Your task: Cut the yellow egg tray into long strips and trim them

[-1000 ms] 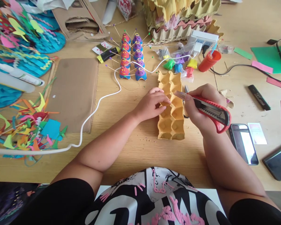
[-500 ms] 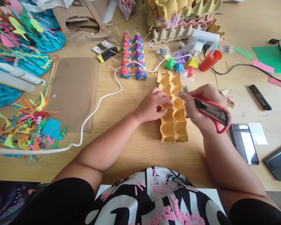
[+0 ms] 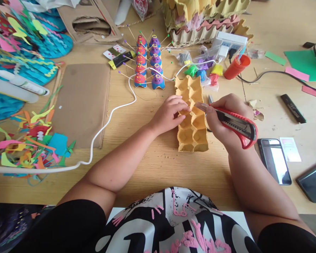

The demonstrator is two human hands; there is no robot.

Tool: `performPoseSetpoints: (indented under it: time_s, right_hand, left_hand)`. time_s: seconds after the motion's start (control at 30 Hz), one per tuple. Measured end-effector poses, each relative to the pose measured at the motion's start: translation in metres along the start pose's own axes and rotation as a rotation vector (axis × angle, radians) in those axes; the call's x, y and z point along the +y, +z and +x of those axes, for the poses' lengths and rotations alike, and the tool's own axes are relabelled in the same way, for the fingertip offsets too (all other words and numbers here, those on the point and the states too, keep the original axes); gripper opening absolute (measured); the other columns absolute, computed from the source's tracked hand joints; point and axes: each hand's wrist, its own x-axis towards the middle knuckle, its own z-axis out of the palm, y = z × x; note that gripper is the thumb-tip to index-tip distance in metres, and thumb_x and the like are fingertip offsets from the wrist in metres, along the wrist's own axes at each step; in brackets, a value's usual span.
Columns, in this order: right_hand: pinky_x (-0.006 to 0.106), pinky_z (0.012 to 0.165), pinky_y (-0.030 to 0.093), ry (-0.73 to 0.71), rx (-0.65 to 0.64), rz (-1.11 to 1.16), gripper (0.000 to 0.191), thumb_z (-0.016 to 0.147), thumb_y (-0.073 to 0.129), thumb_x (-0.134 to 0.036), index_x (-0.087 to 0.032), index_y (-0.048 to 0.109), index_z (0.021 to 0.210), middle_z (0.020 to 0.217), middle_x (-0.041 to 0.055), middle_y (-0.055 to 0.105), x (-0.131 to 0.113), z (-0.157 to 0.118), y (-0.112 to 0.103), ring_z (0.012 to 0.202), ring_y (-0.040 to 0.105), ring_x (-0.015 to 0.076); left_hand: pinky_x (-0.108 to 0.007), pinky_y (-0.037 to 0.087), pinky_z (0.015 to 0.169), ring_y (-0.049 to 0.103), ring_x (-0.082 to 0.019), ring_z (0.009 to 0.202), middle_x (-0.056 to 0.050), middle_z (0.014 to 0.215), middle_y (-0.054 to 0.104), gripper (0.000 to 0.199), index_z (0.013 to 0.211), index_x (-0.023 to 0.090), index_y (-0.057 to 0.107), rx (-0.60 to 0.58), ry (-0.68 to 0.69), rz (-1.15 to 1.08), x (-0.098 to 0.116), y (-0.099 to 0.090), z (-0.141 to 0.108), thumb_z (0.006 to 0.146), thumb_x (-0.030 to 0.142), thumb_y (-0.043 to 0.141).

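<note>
Pale crumbs [image 3: 166,156] lie on the wooden bench [image 3: 147,168], just nearer the body than the left hand [image 3: 171,112]. That hand has its fingers bent and slightly apart, fingertips resting on the yellow egg carton [image 3: 192,135], which lies hollows upward between the two hands. The right hand [image 3: 223,135] is wrapped around a red utility knife [image 3: 233,121], thumb along its side. Its blade [image 3: 200,106] reaches over the carton beside the left fingertips; whether it touches the pulp, I cannot tell.

Beyond the left hand stand red figures [image 3: 140,79] and purple figures [image 3: 158,80] in two rows, a white cable [image 3: 91,151] running across them. Left of that hand are a cardboard sheet [image 3: 80,105] and, farther out, coloured paper scraps [image 3: 39,140]. Past the right hand sit bagged coloured lumps [image 3: 191,70], a red cup [image 3: 234,70] and a power strip [image 3: 233,40], with stacked egg trays [image 3: 205,31] behind. Right of its wrist lies a phone [image 3: 275,161].
</note>
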Motion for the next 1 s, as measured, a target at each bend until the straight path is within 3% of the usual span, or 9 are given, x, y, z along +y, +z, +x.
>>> performPoseSetpoints:
  time_s: [0.3,0.67,1.0]
  right_hand:
    - [0.036,0.06,0.045,0.027,-0.031,0.054,0.023,0.09,0.068,-0.043,-0.028,0.056,0.077,0.064,-0.0024,0.059,0.0,-0.001,-0.002,0.056,0.054,0.0162]
    - [0.034,0.055,0.039,-0.29,-0.082,0.032,0.018,0.086,0.064,-0.03,-0.027,0.051,0.073,0.058,-0.0041,0.053,0.009,-0.003,0.004,0.047,0.043,0.0137]
    - [0.036,0.054,0.039,-0.316,-0.149,-0.123,0.021,0.088,0.057,-0.032,-0.027,0.045,0.072,0.057,-0.0013,0.05,0.013,-0.005,0.008,0.05,0.042,0.0159]
  left_hand:
    - [-0.054,0.049,0.116,0.062,-0.028,0.128,-0.003,0.111,0.078,0.016,0.102,0.024,0.074,0.041,-0.04,0.012,-0.001,0.002,0.0,0.087,0.019,0.072]
    - [-0.051,0.051,0.114,0.061,-0.029,0.129,-0.002,0.101,0.081,0.011,0.096,0.023,0.079,0.083,-0.086,0.028,0.0,0.007,0.0,0.086,0.022,0.075]
    - [-0.05,0.051,0.115,0.061,-0.031,0.135,-0.003,0.099,0.082,0.012,0.096,0.022,0.081,0.046,-0.135,0.057,0.006,0.003,0.0,0.087,0.024,0.074]
